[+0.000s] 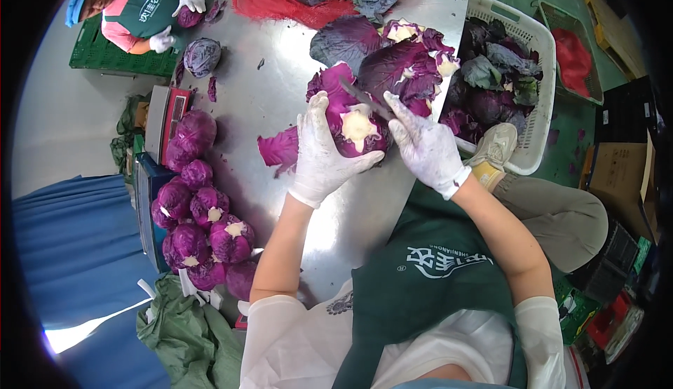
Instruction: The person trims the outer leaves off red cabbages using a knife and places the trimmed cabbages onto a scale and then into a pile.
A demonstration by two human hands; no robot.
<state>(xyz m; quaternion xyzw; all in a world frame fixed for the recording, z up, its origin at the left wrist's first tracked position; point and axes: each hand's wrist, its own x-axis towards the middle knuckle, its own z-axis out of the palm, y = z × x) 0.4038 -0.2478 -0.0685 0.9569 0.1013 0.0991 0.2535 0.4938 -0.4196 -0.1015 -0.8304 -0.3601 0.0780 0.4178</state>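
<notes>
My gloved left hand (321, 157) cups a red cabbage (359, 128) from its near left side, fingers and thumb spread round it. The cabbage rests on the metal table (280, 59), its pale cut stem facing up. A knife (363, 97) is in my gloved right hand (429, 147), its blade lying over the far side of the cabbage. The handle is mostly hidden by my fingers. Cut-off purple leaves (399, 70) with white stem bits lie just beyond, and a loose leaf (279, 148) lies left of my left hand.
Trimmed red cabbages (193, 206) are piled at the left edge beside a scale (174, 126). A white basket (543, 94) of dark leaves stands on the right. Red netting (259, 0) with untrimmed cabbages lies at the far end. Far left, another person's gloved hands (189, 1) handle a cabbage.
</notes>
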